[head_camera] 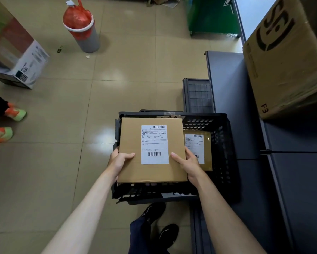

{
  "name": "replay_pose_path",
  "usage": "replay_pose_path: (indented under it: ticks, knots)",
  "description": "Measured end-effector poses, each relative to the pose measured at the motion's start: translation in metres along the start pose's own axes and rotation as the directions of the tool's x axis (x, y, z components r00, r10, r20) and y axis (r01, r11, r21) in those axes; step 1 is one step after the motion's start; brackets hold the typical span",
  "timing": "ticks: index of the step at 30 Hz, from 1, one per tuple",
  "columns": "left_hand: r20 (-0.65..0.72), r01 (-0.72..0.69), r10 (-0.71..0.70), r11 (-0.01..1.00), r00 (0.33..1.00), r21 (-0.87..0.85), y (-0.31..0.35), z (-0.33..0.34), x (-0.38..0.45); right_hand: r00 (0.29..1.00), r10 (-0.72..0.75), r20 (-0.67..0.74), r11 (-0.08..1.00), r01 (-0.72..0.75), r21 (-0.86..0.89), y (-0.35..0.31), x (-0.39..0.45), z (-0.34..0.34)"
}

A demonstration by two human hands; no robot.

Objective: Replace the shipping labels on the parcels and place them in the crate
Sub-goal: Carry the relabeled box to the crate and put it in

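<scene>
A labelled box (pixel 152 151) is being gripped at its sides by the left hand (pixel 119 159) and right hand (pixel 188 162), above the crate (pixel 221 143). It could be snagged on the rim, or dropped onto the parcel (pixel 199 149) inside.

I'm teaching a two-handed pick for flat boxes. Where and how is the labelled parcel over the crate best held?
Judging by its flat, wide shape, take the parcel by its two side edges near the bottom, thumbs on top, fingers underneath, as the left hand and right hand do. That keeps it level and its label uncovered.
</scene>
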State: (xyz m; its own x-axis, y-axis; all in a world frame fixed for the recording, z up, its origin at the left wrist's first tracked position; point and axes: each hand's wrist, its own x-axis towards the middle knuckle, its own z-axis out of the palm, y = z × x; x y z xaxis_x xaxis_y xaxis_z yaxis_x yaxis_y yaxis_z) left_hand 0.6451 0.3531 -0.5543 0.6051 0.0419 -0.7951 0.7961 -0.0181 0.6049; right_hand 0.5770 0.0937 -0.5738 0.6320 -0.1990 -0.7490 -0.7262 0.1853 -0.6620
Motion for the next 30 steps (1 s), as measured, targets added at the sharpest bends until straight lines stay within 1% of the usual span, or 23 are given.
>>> replay_pose_path:
  ticks: [7, 15, 17, 20, 22, 24, 30]
  knots:
    - [0.013, -0.013, 0.012, 0.999, 1.000, 0.043, -0.007, 0.005, 0.014, 1.000, -0.011, -0.009, 0.999, 0.011, 0.038, 0.008, 0.015, -0.004]
    - [-0.066, -0.046, 0.058, 0.983, 0.996, 0.178, -0.010, 0.006, 0.018, 0.999, -0.012, -0.042, 1.000, 0.013, 0.022, 0.011, 0.022, 0.001]
    - [-0.099, -0.062, 0.086, 0.972, 0.991, 0.228, -0.010, 0.007, 0.017, 0.997, -0.010, -0.072, 1.000, 0.009, -0.009, 0.010, 0.022, 0.003]
    - [-0.150, -0.107, 0.168, 0.931, 0.974, 0.349, -0.008, 0.011, 0.012, 0.992, -0.004, -0.123, 0.998, -0.003, -0.058, 0.009, 0.019, 0.007]
    - [-0.179, -0.129, 0.214, 0.910, 0.960, 0.395, -0.006, 0.013, 0.009, 0.988, -0.004, -0.157, 0.997, -0.008, -0.077, 0.011, 0.018, 0.008]
    - [-0.198, -0.121, 0.216, 0.906, 0.956, 0.405, -0.002, 0.015, 0.006, 0.984, -0.005, -0.178, 0.997, -0.009, -0.078, 0.012, 0.015, 0.009]
    - [-0.195, -0.116, 0.202, 0.918, 0.960, 0.380, -0.005, 0.013, -0.004, 0.968, -0.011, -0.249, 0.994, -0.016, -0.104, 0.009, 0.004, 0.015]
